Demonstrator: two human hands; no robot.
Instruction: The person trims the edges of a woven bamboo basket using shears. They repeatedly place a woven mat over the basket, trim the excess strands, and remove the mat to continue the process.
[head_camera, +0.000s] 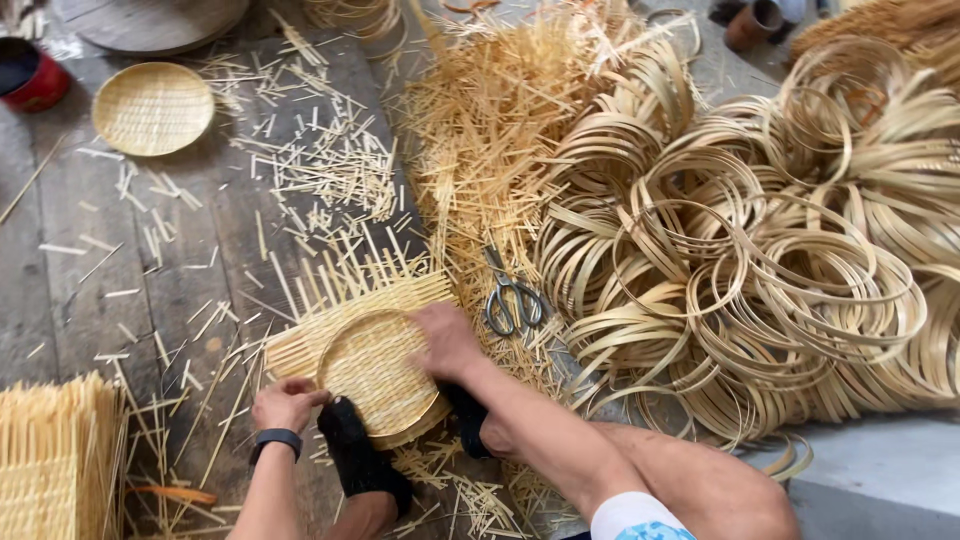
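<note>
- Where the head view looks down, a round woven bamboo tray (380, 375) is seen at the lower centre of the frame, laid over a square woven mat (330, 320) whose loose strip ends stick out toward the upper left.
- The right hand (447, 340) is pressed on the tray's right rim, fingers curled down over the edge and gripping it.
- The left hand (288, 402) is set at the tray's lower left edge, fingers bent in against the rim; a dark wristband (276, 440) is worn on that wrist.
- Two feet in black socks (360, 462) are placed against the tray's lower edge, one on each side.
- A pair of scissors (512, 298) is lain just right of the right hand, on scattered bamboo strips.
- A large heap of bamboo hoops (760, 250) is spread over the right half of the frame.
- A finished round tray (152, 108) is seen at the upper left, with a red container (35, 78) near it at the left edge.
- A stack of woven mats (60, 460) is found at the lower left corner.
- Cut bamboo offcuts (320, 160) are strewn over the wooden floor (60, 290).
</note>
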